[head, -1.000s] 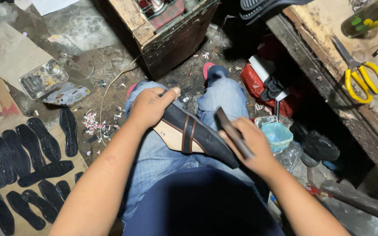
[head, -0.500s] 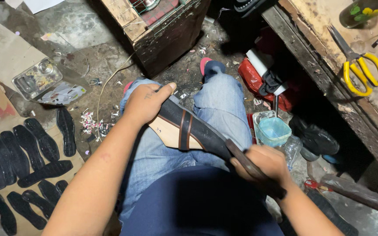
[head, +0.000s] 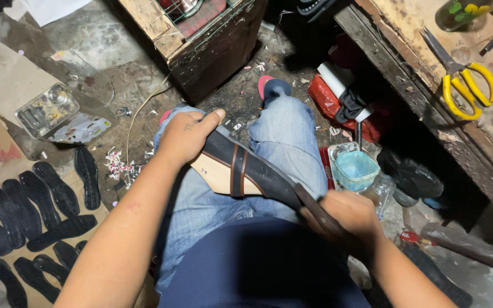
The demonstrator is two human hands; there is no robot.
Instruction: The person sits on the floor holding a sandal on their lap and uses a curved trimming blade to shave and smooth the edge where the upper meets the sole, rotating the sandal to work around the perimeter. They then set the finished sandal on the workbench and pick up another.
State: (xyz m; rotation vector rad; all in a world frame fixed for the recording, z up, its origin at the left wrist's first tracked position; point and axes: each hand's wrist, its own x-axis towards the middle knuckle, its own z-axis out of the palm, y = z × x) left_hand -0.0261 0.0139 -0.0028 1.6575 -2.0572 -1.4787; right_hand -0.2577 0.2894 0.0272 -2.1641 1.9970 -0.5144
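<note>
left hand (head: 186, 137) grip wrapped around sandal (head: 241, 171), right hand (head: 346, 214) apparently clenching dark tool (head: 315, 208)

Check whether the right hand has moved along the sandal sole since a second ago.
Yes. The right hand with its dark tool has slid from mid-sole toward the near end of the sandal, toward the body.

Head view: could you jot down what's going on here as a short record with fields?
Left hand: grips the toe end of a sandal on the lap
Right hand: closed on a dark tool at the sandal's heel end
Sandal: tan insole, black strap with brown stripe
Floor, left: black soles on cardboard
Bench, right: yellow scissors
Near right knee: blue cup
</note>
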